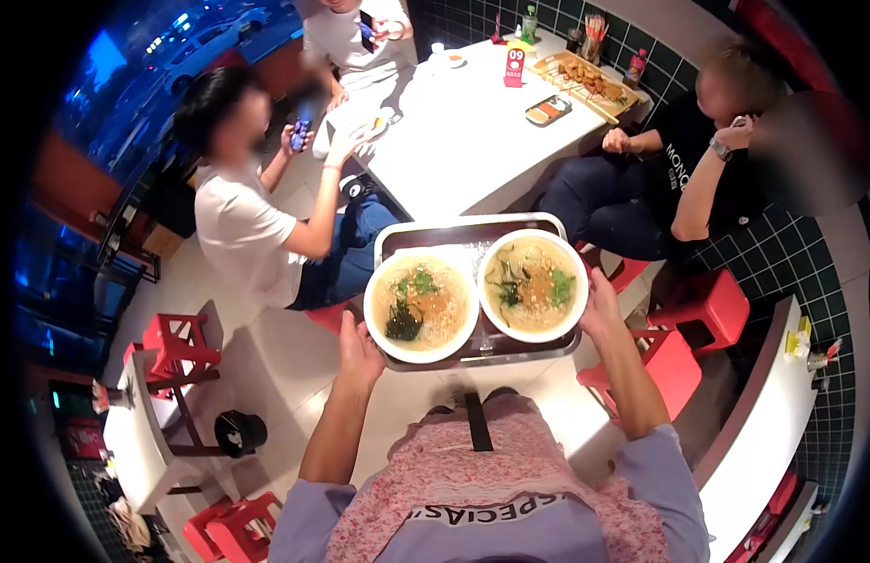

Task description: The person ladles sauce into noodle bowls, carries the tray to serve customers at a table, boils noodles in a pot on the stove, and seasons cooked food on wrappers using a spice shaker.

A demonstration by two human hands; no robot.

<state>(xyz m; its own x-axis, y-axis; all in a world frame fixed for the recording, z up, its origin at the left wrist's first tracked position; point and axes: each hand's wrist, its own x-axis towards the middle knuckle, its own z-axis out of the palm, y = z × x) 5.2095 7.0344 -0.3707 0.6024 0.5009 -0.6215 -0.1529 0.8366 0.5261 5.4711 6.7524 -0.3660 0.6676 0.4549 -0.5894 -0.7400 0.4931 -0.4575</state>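
Observation:
Both my hands carry a metal-rimmed tray (473, 223) in front of my body. My left hand (358, 355) grips its left end, thumb up beside the rim. My right hand (599, 305) holds the right end, its fingers partly hidden by the tray and bowl. Two white bowls of noodle soup stand side by side on it. The left bowl (422, 306) has dark seaweed and chopped greens on top; the right bowl (533, 285) shows seaweed, greens and a brownish topping. The undersides of my fingers are out of sight.
Beyond the tray is a white table (454, 141) with a skewer tray (590, 80), a sauce dish (548, 111) and a red number stand (514, 68). Two people are at its left and far side, another sits right. Red stools (674, 375) stand right and left; a black bin (240, 433) is lower left.

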